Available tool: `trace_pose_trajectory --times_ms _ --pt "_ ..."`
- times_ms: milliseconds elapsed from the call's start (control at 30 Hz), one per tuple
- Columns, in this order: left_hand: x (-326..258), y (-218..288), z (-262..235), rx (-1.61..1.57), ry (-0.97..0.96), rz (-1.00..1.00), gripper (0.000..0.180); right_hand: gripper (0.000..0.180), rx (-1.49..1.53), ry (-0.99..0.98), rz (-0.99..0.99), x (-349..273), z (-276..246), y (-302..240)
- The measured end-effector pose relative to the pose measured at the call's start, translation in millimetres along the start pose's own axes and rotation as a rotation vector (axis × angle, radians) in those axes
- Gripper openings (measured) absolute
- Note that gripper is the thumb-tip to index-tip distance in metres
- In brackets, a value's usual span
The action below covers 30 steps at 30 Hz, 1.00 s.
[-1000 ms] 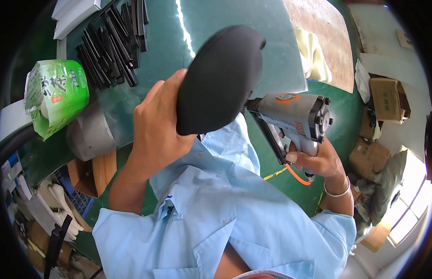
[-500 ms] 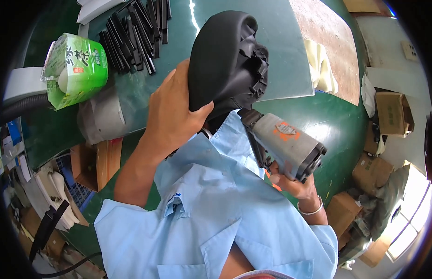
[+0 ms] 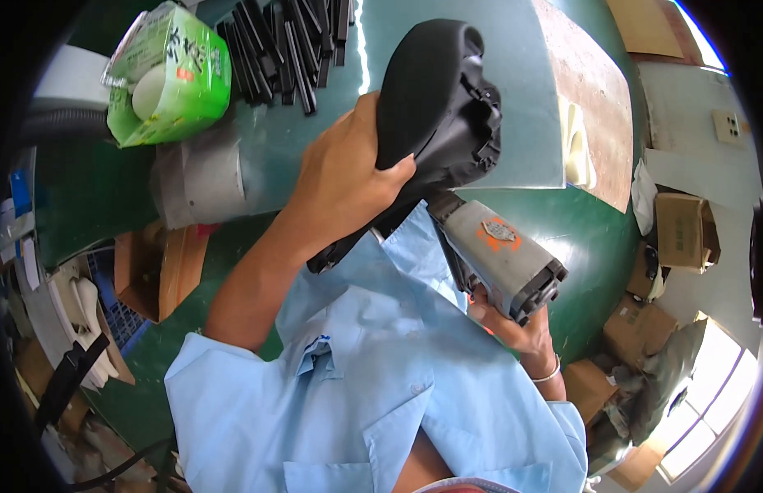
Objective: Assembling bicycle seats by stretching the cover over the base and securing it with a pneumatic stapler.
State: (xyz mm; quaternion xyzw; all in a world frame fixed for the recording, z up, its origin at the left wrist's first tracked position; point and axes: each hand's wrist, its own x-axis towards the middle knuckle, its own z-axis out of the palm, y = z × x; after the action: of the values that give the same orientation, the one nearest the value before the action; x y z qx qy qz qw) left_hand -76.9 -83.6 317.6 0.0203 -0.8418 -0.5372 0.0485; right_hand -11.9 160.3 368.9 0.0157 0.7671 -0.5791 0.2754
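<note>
A black bicycle saddle (image 3: 418, 94) is held up in front of my chest by my left hand (image 3: 344, 168). The fingers wrap its far side, and the thumb presses on the near face. Along its right side the black cover is gathered in folds at the edge. Its narrow end shows below my left wrist. My right hand (image 3: 517, 329) is closed round the handle of a grey staple gun (image 3: 501, 251) with an orange mark. The gun's nose points up and left, close under the saddle's folded edge; whether they touch is hidden.
Black strips (image 3: 295, 45) lie heaped on the green table (image 3: 275, 135). To the left stands a green carton (image 3: 188, 82) with a white round thing inside. An open cardboard box (image 3: 155, 275) is below it. Pale curved pieces (image 3: 575, 144) rest on a board at right; boxes (image 3: 686, 230) stand beyond.
My view has shifted, so the table things sit further right. The saddle has turned a little in my left hand and shows more of its narrow end. The gun stays in my right hand.
</note>
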Motion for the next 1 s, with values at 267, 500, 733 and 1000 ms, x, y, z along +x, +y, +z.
trace_pose_trajectory --times_ms 267,500,733,1000 --pt "0 -5 -6 0.011 -0.044 -0.057 0.049 0.033 -0.374 -0.176 0.014 12 2 -11" --pt "-1 -4 -5 0.075 -0.031 -0.036 0.050 0.033 -0.476 -0.218 0.054 7 26 -14" --pt "3 -3 -6 0.055 -0.074 -0.107 0.047 0.047 -0.466 -0.342 -0.115 1 21 0" --pt "3 -19 -10 -0.139 0.017 -0.081 0.052 0.056 -0.409 -0.431 -0.079 11 26 -3"
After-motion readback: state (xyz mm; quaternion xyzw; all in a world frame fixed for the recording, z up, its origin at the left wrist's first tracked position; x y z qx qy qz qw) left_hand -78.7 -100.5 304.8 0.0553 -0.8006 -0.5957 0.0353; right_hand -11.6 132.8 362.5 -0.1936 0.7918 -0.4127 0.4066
